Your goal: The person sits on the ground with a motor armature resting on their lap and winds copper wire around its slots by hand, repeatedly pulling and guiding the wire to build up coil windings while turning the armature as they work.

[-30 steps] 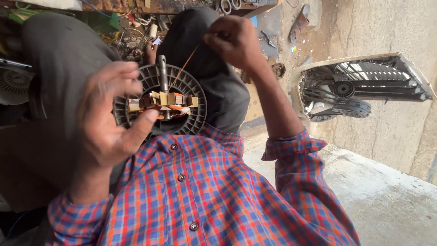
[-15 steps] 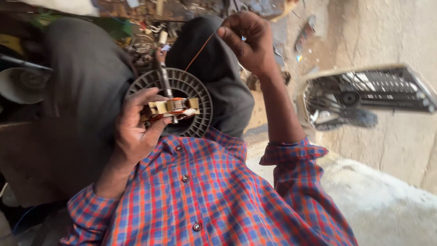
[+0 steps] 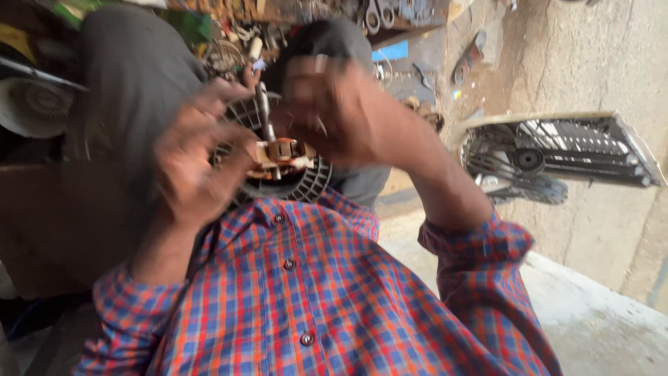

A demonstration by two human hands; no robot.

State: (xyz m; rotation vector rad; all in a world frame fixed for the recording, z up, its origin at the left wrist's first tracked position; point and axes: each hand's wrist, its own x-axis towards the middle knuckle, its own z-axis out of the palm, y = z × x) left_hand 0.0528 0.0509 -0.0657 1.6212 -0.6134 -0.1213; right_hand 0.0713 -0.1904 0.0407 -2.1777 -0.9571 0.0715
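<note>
My left hand (image 3: 191, 167) grips a round black finned fan motor part (image 3: 313, 182) held over my lap. At its centre sits a copper-and-cream winding core (image 3: 282, 152) with a metal shaft (image 3: 263, 111) sticking up. My right hand (image 3: 341, 115) is blurred by motion. It hangs just over the core with its fingers curled, wearing a ring. The thin copper wire it pinched earlier cannot be made out in the blur.
My grey-trousered knees (image 3: 132, 76) frame the motor, with my checked red-and-blue shirt (image 3: 313, 299) below. A dismantled fan housing (image 3: 557, 157) lies on the concrete floor at right. Another fan part (image 3: 28, 104) sits at far left. Scissors and scattered tools (image 3: 376, 14) lie beyond my knees.
My right hand, which held a copper wire stretched up and away, has swung down onto the winding core. My left hand has kept hold of the motor part.
</note>
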